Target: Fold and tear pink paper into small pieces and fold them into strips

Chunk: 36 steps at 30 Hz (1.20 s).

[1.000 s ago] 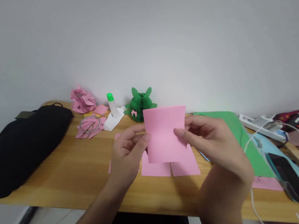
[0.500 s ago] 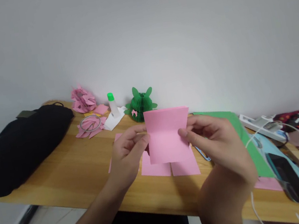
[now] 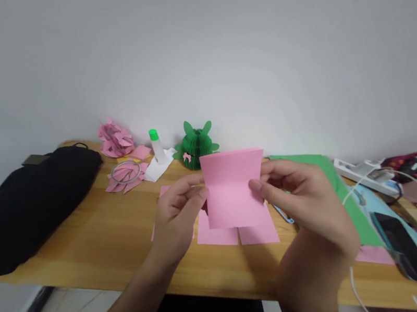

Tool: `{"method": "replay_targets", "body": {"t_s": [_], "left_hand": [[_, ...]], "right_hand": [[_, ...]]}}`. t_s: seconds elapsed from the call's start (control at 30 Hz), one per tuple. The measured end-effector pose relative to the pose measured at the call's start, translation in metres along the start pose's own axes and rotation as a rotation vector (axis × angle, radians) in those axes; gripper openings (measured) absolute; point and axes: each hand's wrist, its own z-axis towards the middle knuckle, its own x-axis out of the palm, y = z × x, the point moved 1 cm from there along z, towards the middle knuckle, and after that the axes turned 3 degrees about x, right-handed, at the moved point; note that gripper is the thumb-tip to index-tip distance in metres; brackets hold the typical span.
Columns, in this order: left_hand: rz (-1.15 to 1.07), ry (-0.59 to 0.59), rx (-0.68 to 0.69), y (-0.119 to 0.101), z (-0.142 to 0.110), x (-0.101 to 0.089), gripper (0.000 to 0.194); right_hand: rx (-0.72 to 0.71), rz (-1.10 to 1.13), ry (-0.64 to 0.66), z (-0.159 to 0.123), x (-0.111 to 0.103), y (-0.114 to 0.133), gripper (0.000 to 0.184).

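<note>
A square sheet of pink paper (image 3: 233,189) with a crease across its middle is held up above the table. My left hand (image 3: 178,213) pinches its left edge between thumb and fingers. On the opposite edge, my right hand (image 3: 301,194) grips it the same way, thumb in front and fingers behind. Beneath it, more pink paper pieces (image 3: 258,233) lie on the wooden table (image 3: 119,238), partly covered by the held sheet and my left hand. Just left of my right hand, part of a blue-handled tool (image 3: 283,214) shows; its kind is hidden.
Along the wall stand a crumpled pink paper flower (image 3: 115,139), a green-capped glue bottle (image 3: 157,148) and a green paper figure (image 3: 196,150). A black bag (image 3: 38,204) lies left. On the right are green sheets (image 3: 353,207), a power strip (image 3: 368,178), a phone (image 3: 405,249) and a white cable (image 3: 353,286).
</note>
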Motion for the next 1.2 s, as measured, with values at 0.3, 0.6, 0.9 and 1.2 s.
{"method": "replay_targets", "body": {"t_s": [0.3, 0.6, 0.9, 1.2], "left_hand": [[-0.022, -0.005, 0.008, -0.0038, 0.0001, 0.0019, 0.011], [-0.029, 0.003, -0.008, -0.0028, -0.0010, 0.0017, 0.013], [0.009, -0.017, 0.001, -0.0027, -0.0007, 0.0002, 0.013], [-0.026, -0.017, 0.007, -0.0018, 0.0004, -0.0010, 0.017]], "right_hand": [[-0.013, 0.007, -0.002, 0.0000, 0.0001, 0.0013, 0.006], [-0.006, 0.004, 0.000, -0.0007, 0.0000, -0.0005, 0.006], [-0.021, 0.008, -0.003, -0.0013, -0.0013, 0.0013, 0.008], [-0.011, 0.049, -0.042, -0.0002, -0.0031, 0.0071, 0.006]]}}
